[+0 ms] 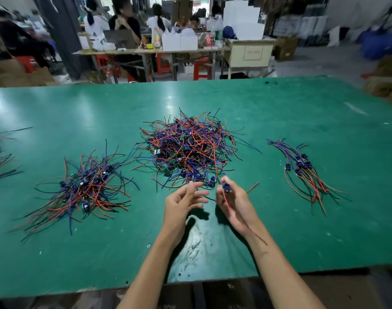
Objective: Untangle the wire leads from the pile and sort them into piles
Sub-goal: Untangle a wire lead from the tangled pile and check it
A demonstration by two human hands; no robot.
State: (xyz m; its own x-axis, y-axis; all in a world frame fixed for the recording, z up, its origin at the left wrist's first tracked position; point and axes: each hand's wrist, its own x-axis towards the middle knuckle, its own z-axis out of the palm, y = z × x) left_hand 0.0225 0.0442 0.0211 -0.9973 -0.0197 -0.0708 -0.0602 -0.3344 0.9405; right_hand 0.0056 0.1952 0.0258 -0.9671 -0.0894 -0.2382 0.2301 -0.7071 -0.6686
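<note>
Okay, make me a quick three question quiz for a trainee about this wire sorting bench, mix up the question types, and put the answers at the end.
1. True or false: the right hand is empty.
2. Multiple choice: where is the biggest tangled pile? A) at the table's left edge B) mid-table, just beyond both hands C) on the floor
3. Fill in: the neat bundle, its wires lying roughly side by side, sits to the person's ____.

Key
1. False: it pinches a wire lead by its dark blue connector, the red wire trailing along the forearm.
2. B. The left hand hovers beside it, fingers loose.
3. Right, on the green table.
</note>
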